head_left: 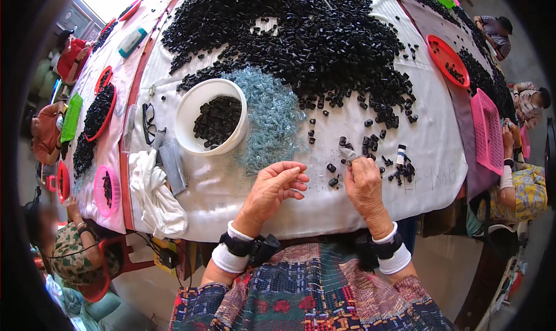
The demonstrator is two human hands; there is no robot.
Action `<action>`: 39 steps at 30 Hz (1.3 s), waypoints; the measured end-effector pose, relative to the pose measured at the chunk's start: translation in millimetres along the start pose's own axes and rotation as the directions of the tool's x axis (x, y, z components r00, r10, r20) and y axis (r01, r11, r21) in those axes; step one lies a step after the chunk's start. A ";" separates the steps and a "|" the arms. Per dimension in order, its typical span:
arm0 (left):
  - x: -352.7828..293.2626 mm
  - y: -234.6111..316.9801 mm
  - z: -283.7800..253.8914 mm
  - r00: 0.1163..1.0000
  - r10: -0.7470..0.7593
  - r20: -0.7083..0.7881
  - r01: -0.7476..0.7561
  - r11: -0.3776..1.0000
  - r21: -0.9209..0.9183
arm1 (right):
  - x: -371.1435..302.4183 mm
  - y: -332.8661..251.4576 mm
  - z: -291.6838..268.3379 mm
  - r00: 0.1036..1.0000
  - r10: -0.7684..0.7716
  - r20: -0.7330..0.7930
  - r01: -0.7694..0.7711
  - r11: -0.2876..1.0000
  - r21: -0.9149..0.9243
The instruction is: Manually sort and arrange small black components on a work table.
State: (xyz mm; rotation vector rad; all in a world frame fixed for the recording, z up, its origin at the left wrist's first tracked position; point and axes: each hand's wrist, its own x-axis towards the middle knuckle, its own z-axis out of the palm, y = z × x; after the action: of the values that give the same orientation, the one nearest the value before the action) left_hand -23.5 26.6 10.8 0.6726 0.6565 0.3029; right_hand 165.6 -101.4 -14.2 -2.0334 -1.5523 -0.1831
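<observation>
My left hand (272,191) hovers over the near part of the white-covered table, thumb and forefinger pinched together and the other fingers curled; whatever is between the tips is too small to make out. My right hand (364,186) is closed, its fingertips down at a small black plastic part (346,162). A grey wrap (348,153) covers one of its fingertips. Several loose black parts (369,143) lie around that hand. Left of my left hand's reach spreads a heap of small clear bluish springs or coils (263,120). Behind everything rises a large pile of black parts (289,36).
A white bucket (180,128) with black parts stands left of the coils. Eyeglasses (149,122), a grey cloth (172,166) and white fabric (153,195) lie near it. A small white cylinder (401,154) stands at right. A red tray (435,46) and pink basket (486,131) sit farther right; other people work along both sides.
</observation>
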 end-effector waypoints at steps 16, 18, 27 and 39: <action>20.2 -20.9 33.1 0.998 0.022 -0.065 -0.017 0.998 0.068 | 9.4 -32.9 0.6 0.997 -0.067 -0.028 0.071 0.983 0.167; 21.4 -24.7 27.3 0.998 0.055 -0.032 -0.053 0.997 0.050 | 11.5 -45.2 -4.4 0.991 -0.116 -0.066 0.130 0.957 0.259; 12.1 -9.9 13.2 0.993 0.070 -0.093 -0.070 0.998 0.005 | -4.1 4.5 -24.8 0.940 0.339 -0.037 -0.289 0.850 0.441; 8.4 -15.6 17.0 0.998 0.025 -0.061 -0.019 0.994 0.103 | -3.7 -2.1 0.6 0.995 -0.097 0.003 0.097 0.994 -0.049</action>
State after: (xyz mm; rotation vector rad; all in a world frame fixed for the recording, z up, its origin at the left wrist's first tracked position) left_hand -5.3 10.7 6.7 0.7716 0.7280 0.3129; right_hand 162.4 -103.9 -15.6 -1.9967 -1.6632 -0.2595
